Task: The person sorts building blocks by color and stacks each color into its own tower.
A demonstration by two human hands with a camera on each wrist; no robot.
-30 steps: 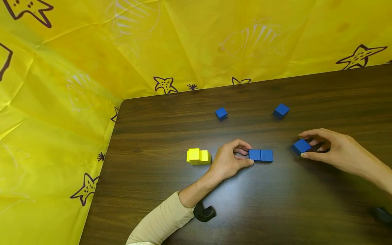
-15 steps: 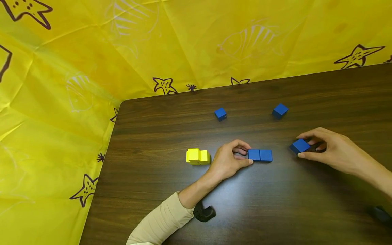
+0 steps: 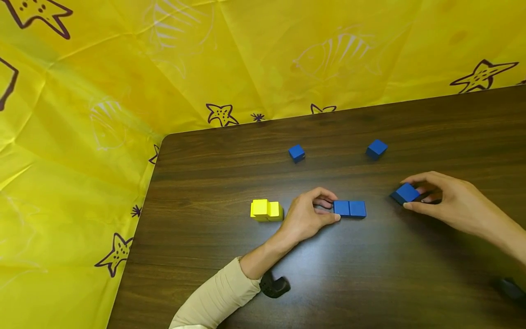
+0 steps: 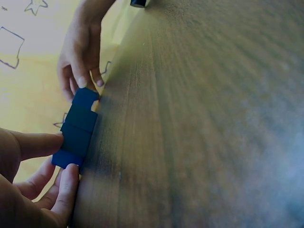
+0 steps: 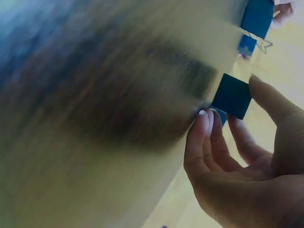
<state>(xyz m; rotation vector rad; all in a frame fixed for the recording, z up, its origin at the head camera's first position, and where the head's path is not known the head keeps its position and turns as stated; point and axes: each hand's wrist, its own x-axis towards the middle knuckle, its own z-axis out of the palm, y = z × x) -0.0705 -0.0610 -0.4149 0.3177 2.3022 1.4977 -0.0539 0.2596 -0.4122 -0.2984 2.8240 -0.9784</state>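
Observation:
Two blue cubes stand side by side, touching, near the middle of the table. My left hand (image 3: 306, 214) pinches the left cube (image 3: 341, 208) of this pair between thumb and fingers; the right cube (image 3: 357, 209) adjoins it. Apart from the pair, to the right, my right hand (image 3: 449, 196) holds another blue cube (image 3: 407, 193) between thumb and fingertips, turned at an angle. In the right wrist view a flat face of this held cube (image 5: 232, 96) shows by the thumb. Whether it touches the table I cannot tell.
Two loose blue cubes lie farther back, one on the left (image 3: 297, 153) and one on the right (image 3: 376, 149). Several yellow cubes (image 3: 267, 210) are clustered left of my left hand. A yellow printed cloth (image 3: 263, 55) borders the dark wooden table (image 3: 197, 183).
The blue cube in my right hand has shifted slightly away from me and turned a little. My left hand and the blue pair stay in place.

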